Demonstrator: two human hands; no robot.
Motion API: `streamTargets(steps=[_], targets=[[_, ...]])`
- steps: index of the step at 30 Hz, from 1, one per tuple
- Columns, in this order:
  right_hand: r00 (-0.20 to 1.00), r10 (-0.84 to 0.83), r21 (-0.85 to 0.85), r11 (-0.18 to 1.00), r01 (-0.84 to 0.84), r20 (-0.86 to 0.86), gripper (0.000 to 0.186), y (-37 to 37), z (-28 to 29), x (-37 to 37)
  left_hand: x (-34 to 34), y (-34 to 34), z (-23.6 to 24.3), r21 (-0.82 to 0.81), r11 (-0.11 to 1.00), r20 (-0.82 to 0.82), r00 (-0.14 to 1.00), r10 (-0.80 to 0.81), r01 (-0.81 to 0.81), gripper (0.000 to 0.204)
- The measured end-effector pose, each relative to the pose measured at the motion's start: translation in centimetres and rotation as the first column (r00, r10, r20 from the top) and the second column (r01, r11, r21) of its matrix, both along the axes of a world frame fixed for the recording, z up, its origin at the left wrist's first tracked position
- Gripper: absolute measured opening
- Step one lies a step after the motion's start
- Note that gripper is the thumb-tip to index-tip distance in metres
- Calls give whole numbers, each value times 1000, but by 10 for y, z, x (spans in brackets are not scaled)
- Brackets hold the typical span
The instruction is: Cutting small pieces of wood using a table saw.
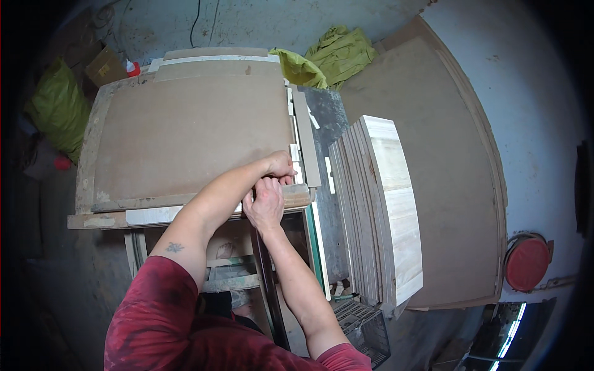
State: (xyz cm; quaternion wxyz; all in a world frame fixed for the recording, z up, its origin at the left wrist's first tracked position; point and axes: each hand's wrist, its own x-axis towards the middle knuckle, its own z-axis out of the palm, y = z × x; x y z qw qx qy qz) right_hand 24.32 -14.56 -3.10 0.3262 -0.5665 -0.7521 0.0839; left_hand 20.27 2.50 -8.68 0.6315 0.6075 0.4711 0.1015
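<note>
Both hands met at the near right corner of the counter, where a large brown fibreboard sheet lay flat. The left hand reached across from the left and curled its fingers over a small pale wood piece at the sheet's right edge; the right hand lay just below it, fingers closed on the same spot (how firmly either pinched, I could not tell). A narrow wooden strip ran along the sheet's right side. To the right, a stack of pale boards stood on edge, leaning against large brown panels. A red round lid sat farther right.
</note>
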Motion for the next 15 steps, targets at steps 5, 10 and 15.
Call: streamTargets(steps=[5,10,15], targets=[[1000,5,-31,1000,-4,15,20,0,-4,2,1,-5,0,12,1000,-16,1000,-20,21,23],[1000,11,3,1000,-11,-20,18,-37,-2,11,9,-46,2,1,1000,5,1000,9,-9,25],[1000,-4,81,997,5,-17,16,-96,6,32,33,-114,18,-40,999,15,999,33,-32,24]])
